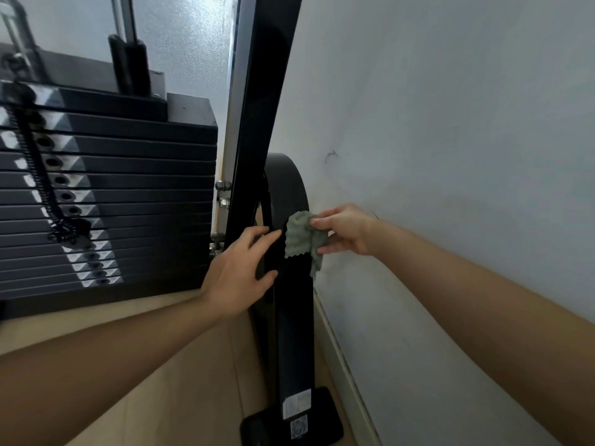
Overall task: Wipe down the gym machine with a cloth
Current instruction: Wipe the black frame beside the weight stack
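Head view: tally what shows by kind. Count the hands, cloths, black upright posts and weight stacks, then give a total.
Hands: 2 (left hand, right hand)
Cloths: 1 (green cloth)
Upright posts: 1 (black upright post)
Weight stacks: 1 (weight stack)
Total: 5

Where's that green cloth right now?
Head view, just right of centre: the right hand pinches the green cloth against the black frame post, with the left hand beside it.
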`<state>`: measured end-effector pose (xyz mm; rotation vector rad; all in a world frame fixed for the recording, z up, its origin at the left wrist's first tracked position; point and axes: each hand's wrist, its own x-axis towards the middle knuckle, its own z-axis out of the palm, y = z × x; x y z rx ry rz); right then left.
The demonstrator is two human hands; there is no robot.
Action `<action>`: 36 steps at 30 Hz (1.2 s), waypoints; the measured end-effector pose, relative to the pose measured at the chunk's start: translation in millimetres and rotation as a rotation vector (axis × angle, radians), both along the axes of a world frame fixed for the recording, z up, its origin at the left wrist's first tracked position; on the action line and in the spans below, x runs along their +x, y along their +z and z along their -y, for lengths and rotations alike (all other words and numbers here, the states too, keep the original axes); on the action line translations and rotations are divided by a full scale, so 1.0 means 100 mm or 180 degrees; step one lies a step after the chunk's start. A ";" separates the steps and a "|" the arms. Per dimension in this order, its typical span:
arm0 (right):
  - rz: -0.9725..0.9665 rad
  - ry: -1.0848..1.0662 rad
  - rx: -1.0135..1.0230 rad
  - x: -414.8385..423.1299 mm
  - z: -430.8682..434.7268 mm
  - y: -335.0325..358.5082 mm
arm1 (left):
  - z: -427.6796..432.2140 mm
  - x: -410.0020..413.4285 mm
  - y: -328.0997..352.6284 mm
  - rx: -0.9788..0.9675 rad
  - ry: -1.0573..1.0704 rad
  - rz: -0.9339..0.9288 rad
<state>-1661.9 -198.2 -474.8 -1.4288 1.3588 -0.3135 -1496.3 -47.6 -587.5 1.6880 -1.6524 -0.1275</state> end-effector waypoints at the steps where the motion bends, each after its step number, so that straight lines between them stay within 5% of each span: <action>1: 0.0153 -0.0094 -0.0085 0.02 0.03 0.02 | -0.01 0.01 0.00 0.0007 -0.0009 0.0008; 6: 0.0724 -0.0809 -0.0953 0.11 0.19 0.17 | -0.02 0.02 -0.01 0.0003 -0.0059 -0.0073; 10: 0.0410 -0.1178 -0.2029 0.08 0.27 0.14 | -0.02 0.04 -0.02 0.0034 -0.0084 -0.0021; 18: 0.0637 0.0112 0.0006 0.00 -0.02 0.20 | -0.03 0.04 -0.03 0.0047 -0.0125 -0.0051; 36: 0.0374 0.0025 0.0346 -0.37 -0.37 -0.59 | -0.11 -0.07 -0.18 0.0068 -0.0243 -0.0128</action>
